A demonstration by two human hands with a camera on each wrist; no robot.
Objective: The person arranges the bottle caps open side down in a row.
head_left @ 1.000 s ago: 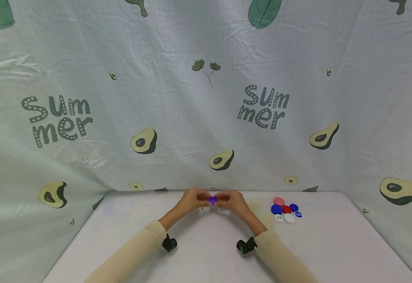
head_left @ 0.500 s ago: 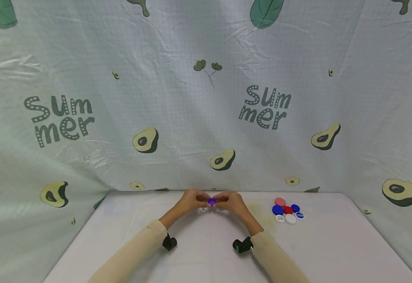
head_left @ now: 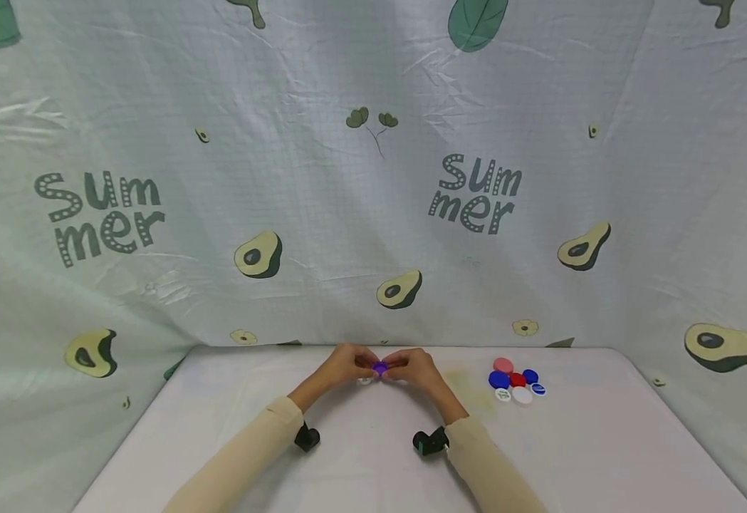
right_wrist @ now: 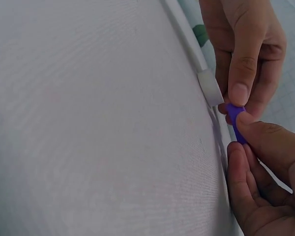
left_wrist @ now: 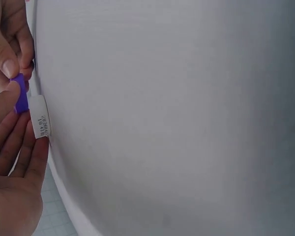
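In the head view, a small purple bottle cap (head_left: 380, 368) is held between both hands at the table's far side. My left hand (head_left: 347, 363) pinches it from the left with thumb and fingers. From the right, my right hand (head_left: 415, 366) grips the same cap between thumb and fingertips. A white bottle cap (left_wrist: 39, 116) with small print on its side stands on the table close beside the purple one in the left wrist view. The right wrist view shows that white cap (right_wrist: 210, 87) near the left fingertips; the head view has it partly hidden behind the left hand.
A cluster of bottle caps lies to the right: a pink cap (head_left: 503, 365), a red cap (head_left: 517, 380), a white cap (head_left: 523, 395) and several others, mostly blue. Behind the white table (head_left: 578, 434) hangs a printed curtain (head_left: 322, 214), close past the hands.
My right forearm has swung slightly left and inward. Both hands keep hold of the purple cap, which has come a little lower toward the table's near side. The cap cluster lies as before.
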